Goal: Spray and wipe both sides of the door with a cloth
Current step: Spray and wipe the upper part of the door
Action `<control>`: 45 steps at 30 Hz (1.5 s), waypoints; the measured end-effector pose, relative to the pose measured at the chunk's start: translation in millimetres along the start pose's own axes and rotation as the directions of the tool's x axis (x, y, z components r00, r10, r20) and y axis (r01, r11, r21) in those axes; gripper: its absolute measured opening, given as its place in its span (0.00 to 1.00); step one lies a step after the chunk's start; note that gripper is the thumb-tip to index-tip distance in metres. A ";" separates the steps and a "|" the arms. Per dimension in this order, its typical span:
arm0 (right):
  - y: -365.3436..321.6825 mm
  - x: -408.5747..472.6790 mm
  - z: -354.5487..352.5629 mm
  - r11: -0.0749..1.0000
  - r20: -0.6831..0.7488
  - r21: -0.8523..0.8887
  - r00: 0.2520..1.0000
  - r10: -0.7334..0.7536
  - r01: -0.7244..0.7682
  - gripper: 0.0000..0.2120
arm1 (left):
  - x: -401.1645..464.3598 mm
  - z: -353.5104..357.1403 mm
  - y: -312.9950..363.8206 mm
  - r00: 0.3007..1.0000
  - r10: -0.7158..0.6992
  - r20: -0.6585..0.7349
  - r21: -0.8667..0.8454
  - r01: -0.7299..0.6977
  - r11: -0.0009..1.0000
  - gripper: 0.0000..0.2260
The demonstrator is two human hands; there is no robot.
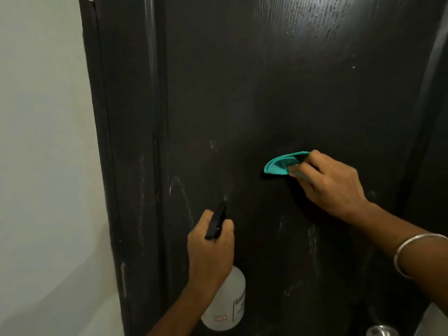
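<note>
A dark, wood-grained door (278,98) fills most of the view, with pale streaks low down. My left hand (209,253) grips the neck of a white spray bottle (228,301); its black nozzle (217,220) points at the door, close to the surface. My right hand (332,185) holds a folded teal cloth (281,163) against the door, to the right of and above the nozzle. A silver bangle (412,253) sits on the right wrist.
The dark door frame (126,141) runs down the left, with a hinge (123,278) low on it. A pale wall (43,141) lies beyond it. A round metal knob (381,331) shows at the bottom right corner.
</note>
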State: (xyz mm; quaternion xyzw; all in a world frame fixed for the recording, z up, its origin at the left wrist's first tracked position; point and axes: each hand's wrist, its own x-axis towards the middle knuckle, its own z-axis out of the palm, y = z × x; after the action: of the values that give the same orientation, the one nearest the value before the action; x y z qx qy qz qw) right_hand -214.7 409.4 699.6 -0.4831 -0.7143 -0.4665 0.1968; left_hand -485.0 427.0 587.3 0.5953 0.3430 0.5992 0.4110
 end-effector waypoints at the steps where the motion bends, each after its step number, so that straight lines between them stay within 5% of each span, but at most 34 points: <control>1: -0.5 -0.4 0.6 1.000 -0.001 -0.002 1.000 0.006 -0.006 0.13 | 0.9 -3.7 -3.4 1.000 0.000 -0.009 0.010 0.000 1.000 0.05; 18: -13.7 -0.9 3.6 0.995 -0.011 0.002 0.995 0.098 -0.098 0.15 | -1.8 -87.3 -50.1 0.972 0.034 -0.233 0.118 -0.007 0.993 0.05; 27: -38.5 26.5 13.5 0.990 0.000 0.063 0.992 0.127 -0.126 0.17 | 8.5 -114.6 -61.5 0.975 0.091 -0.202 0.185 -0.053 0.981 0.04; 30: -48.1 73.2 7.7 0.999 -0.031 0.050 0.999 0.024 -0.022 0.16 | 13.7 -120.0 -71.4 0.971 0.111 -0.212 0.191 -0.070 0.979 0.04; 35: -101.7 148.4 39.4 0.988 -0.197 0.078 0.969 0.150 -0.137 0.12 | 18.2 -125.7 -86.7 0.958 0.134 -0.254 0.177 -0.090 0.980 0.04; 37: -152.9 135.3 76.4 0.989 -0.141 0.145 0.990 0.015 0.006 0.12 | 16.7 -126.2 -91.9 0.954 0.123 -0.274 0.164 -0.080 0.983 0.02; 39: -199.5 82.2 120.1 0.951 0.113 0.184 0.956 -0.272 0.249 0.15 | 13.0 -129.8 -100.1 0.946 0.122 -0.301 0.154 -0.078 0.985 0.03; 41: -221.5 23.2 131.7 0.842 0.418 0.281 0.731 -0.540 0.461 0.17 | 8.8 -136.8 -108.9 0.944 0.125 -0.305 0.140 -0.085 0.987 0.02; 43: -200.6 15.1 125.2 0.731 0.413 0.244 0.613 -0.673 0.637 0.17 | 5.6 -145.5 -120.1 0.942 0.093 -0.322 0.136 -0.051 0.989 0.04; 45: -161.4 65.6 111.8 0.715 0.239 0.054 0.686 -0.687 0.697 0.15 | 3.7 -154.2 -132.2 0.937 0.079 -0.339 0.164 -0.024 0.986 0.05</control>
State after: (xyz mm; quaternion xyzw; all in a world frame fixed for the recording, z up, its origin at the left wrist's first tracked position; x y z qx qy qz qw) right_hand -366.7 522.7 616.3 -0.2349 -0.8523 -0.4582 -0.0922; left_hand -627.2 498.9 461.3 0.5206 0.4402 0.6758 0.2803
